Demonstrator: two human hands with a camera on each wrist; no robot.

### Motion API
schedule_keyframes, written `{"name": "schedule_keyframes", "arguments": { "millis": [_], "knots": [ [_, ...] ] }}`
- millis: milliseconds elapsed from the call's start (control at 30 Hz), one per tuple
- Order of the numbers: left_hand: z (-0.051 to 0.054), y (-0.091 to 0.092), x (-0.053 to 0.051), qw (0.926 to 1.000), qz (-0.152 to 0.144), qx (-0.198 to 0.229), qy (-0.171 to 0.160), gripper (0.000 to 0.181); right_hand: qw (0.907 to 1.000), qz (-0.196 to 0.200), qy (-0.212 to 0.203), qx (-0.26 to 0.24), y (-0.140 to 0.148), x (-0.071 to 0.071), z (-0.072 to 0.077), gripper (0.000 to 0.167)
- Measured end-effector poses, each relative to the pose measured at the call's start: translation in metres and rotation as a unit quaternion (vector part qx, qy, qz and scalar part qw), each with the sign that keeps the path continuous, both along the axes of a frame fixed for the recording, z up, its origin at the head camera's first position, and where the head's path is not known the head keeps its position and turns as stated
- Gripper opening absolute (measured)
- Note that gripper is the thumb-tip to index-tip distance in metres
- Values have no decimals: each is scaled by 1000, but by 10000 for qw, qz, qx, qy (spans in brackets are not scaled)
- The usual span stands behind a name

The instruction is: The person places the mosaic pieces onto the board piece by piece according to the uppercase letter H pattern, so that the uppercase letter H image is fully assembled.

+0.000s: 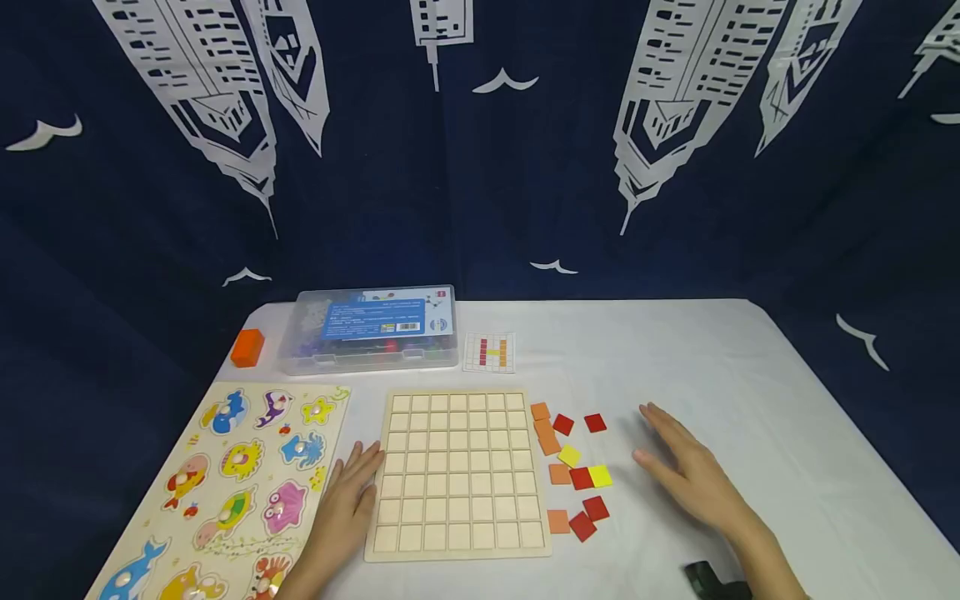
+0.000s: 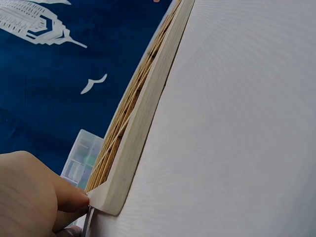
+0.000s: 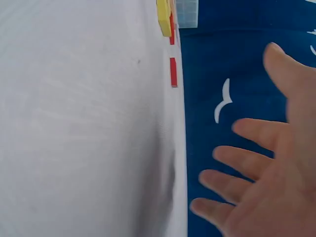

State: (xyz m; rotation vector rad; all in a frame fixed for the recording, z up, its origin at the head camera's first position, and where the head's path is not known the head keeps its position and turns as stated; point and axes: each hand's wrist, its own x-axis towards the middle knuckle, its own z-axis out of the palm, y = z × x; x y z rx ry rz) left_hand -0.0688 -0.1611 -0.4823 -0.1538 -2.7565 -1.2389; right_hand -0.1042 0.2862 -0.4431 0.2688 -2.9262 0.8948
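A wooden grid board (image 1: 459, 472) lies in front, its squares bare. The left hand (image 1: 343, 508) rests at the board's left edge, and in the left wrist view the fingers of that hand (image 2: 37, 197) touch the corner of the board (image 2: 143, 113). To the right of the board lie loose orange (image 1: 549, 440), red (image 1: 582, 526) and yellow tiles (image 1: 600, 476). The right hand (image 1: 697, 479) is right of the tiles, holding nothing; its fingers (image 3: 242, 185) are spread in the right wrist view. Red (image 3: 173, 72) and yellow tiles (image 3: 163, 18) show there.
A puzzle board with sea animals (image 1: 243, 467) lies at the left. Behind stand an orange block (image 1: 247, 347) and a clear plastic case (image 1: 367, 329), with a small pattern card (image 1: 489, 352) beside the case. A black object (image 1: 714, 581) is near the right forearm.
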Motion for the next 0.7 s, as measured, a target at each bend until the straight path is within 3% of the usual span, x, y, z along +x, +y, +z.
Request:
{"name": "schedule_keyframes", "arguments": {
  "millis": [267, 500, 700],
  "knots": [
    [1, -1, 0, 10000, 7, -18, -10, 46, 9984, 241, 368, -342, -2, -20, 9, 63],
    [-1, 0, 0, 9999, 22, -114, 49, 46, 9971, 456, -36, -603, -8, -46, 7, 58],
    [0, 1, 1, 9999, 37, -116, 113, 45, 9947, 627, -260, -775, -12, -58, 4, 55]
  ]
}}
